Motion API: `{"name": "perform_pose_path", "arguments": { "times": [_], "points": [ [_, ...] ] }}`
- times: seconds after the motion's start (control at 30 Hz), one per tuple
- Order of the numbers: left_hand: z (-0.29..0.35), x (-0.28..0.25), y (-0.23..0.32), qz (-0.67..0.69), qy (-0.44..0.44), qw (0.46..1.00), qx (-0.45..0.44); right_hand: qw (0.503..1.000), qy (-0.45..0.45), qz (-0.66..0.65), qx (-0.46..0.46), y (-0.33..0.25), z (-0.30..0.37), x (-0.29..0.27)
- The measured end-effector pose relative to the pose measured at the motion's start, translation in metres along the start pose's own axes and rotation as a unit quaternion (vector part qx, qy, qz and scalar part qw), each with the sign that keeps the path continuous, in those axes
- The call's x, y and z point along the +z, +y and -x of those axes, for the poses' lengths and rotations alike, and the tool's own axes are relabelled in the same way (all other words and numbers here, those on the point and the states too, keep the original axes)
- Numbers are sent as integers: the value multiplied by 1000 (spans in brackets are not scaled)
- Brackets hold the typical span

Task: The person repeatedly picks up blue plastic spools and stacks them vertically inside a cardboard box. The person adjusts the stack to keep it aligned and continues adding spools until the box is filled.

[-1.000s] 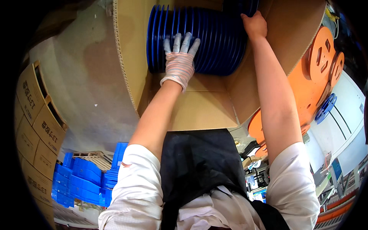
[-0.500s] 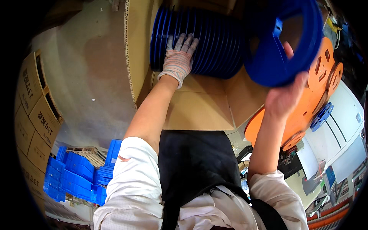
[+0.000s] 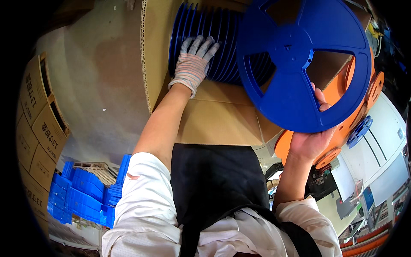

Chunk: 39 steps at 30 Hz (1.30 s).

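Observation:
In an open cardboard box [image 3: 218,128] in front of me, several blue reels [image 3: 224,47] stand on edge in a row. My left hand [image 3: 193,64], in a striped glove, lies on top of the row near its left end, fingers spread. Bare and gripping, my right hand [image 3: 314,135] holds a large blue reel [image 3: 291,77] by its lower rim, the fingers passing through a cutout. That reel's flat face is turned toward me, above the box's right side, and it hides the right part of the row.
An orange machine with round plates [image 3: 340,128] and a small blue reel [image 3: 359,130] stands at the right, next to a white panel [image 3: 385,141]. Stacked cartons [image 3: 38,132] rise at the far left. Blue plastic bins [image 3: 83,192] sit behind them, near a wooden pallet [image 3: 98,171].
The reel in my right hand has turned from a slanted view to face me and come lower and closer. My left hand has shifted slightly to the left on the row.

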<state>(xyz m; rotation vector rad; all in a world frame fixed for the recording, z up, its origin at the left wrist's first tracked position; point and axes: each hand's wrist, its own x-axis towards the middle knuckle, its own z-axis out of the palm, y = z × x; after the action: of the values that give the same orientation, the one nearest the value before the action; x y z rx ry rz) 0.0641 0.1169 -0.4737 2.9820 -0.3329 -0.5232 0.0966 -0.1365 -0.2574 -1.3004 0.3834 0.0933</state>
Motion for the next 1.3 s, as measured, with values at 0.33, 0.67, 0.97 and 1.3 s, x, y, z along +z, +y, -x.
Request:
{"name": "perform_pose_path", "arguments": {
  "times": [0.33, 0.67, 0.97, 1.3],
  "points": [
    [10, 7, -8, -45, -29, 997, -56, 998, -1, -47, 30, 2, 6, -5],
    [10, 1, -10, -18, -9, 999, -45, 996, 9, -76, 48, 5, 7, -10],
    [8, -2, -13, -19, -20, 999, -36, 996, 14, -77, 44, 5, 7, -18],
    [8, -11, -19, -32, -23, 999, -29, 994, 17, -92, 55, 6, 7, -22]
  ]
}}
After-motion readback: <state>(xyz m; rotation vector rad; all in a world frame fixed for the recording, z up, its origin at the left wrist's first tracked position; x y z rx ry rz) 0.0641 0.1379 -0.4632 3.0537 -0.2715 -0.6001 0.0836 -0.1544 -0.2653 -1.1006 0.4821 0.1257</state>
